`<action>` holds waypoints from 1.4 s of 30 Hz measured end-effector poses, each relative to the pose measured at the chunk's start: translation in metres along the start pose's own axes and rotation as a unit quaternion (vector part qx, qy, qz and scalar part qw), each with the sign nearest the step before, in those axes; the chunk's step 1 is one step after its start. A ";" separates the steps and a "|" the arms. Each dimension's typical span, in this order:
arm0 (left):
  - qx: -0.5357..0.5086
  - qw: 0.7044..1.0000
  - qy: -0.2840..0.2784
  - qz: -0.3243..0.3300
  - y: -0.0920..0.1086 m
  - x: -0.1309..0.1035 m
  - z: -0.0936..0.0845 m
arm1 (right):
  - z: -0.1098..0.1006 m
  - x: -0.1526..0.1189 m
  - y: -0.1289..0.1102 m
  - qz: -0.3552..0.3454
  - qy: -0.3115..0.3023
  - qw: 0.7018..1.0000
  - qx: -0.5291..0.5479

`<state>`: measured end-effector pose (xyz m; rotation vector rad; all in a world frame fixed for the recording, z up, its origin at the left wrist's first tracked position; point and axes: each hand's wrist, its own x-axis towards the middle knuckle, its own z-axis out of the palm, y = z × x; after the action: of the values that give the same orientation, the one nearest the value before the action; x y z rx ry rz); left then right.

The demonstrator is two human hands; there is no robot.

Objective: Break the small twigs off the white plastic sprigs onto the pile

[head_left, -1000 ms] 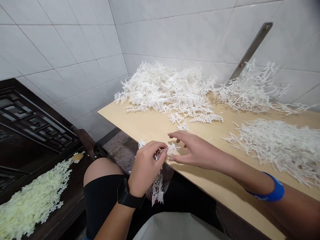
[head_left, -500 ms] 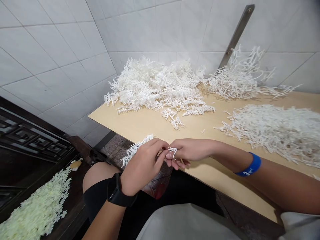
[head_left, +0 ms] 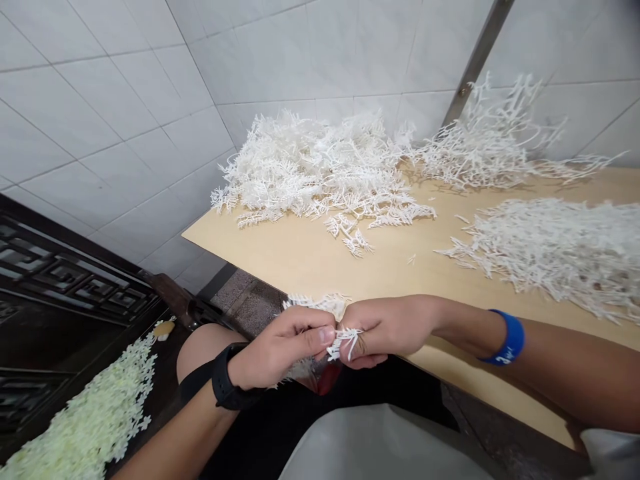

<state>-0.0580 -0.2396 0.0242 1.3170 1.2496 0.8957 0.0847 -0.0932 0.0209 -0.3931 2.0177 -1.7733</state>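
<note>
Okay, head view: holding a white sprig between both hands, around the near edge of the desk. Clamped on it with the thumb and curled finger of the left hand; closed up against its other side with the right hand, apparently gripping too, though can't see inside the curl. Can't tell either whether joined to the white bits behind. Main risk: snapping somewhere unintended, from pulling or twisting too hard on thin stems. Second: dropping pieces past the edge onto the lap or floor, from loosening the pinch that far out. Also possible: disturbing the loose pile with the right forearm, from swinging wide. Better to keep that arm tucked in.
</note>
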 end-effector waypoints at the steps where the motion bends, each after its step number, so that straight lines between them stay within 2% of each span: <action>1: -0.051 0.999 0.011 -0.010 -0.002 -0.001 0.003 | 0.002 0.001 0.000 -0.010 -0.002 1.000 0.012; 5: -0.224 0.972 0.053 -0.035 -0.012 -0.001 0.019 | 0.011 0.003 0.002 -0.054 0.005 0.997 0.047; 8: -0.303 0.950 0.079 -0.010 -0.015 0.001 0.029 | 0.015 0.003 0.002 -0.080 0.030 0.994 0.065; 11: -0.345 0.933 0.100 0.013 -0.015 0.002 0.036 | 0.018 0.003 0.001 -0.093 0.050 0.992 0.074; 14: -0.360 0.924 0.126 0.009 -0.016 0.002 0.042 | 0.021 0.003 -0.001 -0.091 0.067 0.991 0.076; 20: -0.405 0.888 0.215 0.032 -0.013 0.006 0.044 | 0.024 0.003 -0.002 -0.110 0.093 0.988 0.060; 22: -0.384 0.892 0.231 0.059 -0.013 0.008 0.041 | 0.022 0.005 0.002 -0.121 0.122 0.983 0.070; 27: -0.253 0.930 0.248 0.097 -0.022 0.010 0.030 | 0.011 0.005 0.013 -0.124 0.169 0.972 0.104; 31: -0.141 0.949 0.271 0.082 -0.027 0.007 0.019 | 0.000 -0.002 0.014 -0.095 0.201 0.967 0.125; 36: -0.081 0.968 0.234 0.046 -0.023 0.006 0.008 | -0.014 -0.006 0.009 -0.085 0.286 0.948 0.110; 39: -0.045 0.974 0.219 0.032 -0.017 0.005 0.006 | -0.028 -0.026 -0.007 -0.087 0.401 0.912 -0.002; 41: -0.012 0.975 0.220 0.018 -0.014 0.004 0.006 | -0.038 -0.053 -0.023 -0.064 0.490 0.859 -0.135; 42: 0.001 0.975 0.222 0.011 -0.012 0.004 0.006 | -0.043 -0.070 -0.030 -0.029 0.522 0.826 -0.211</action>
<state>-0.0537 -0.2383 0.0108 1.1678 1.5787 1.2507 0.1223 -0.0268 0.0639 0.5684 3.1755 -1.7136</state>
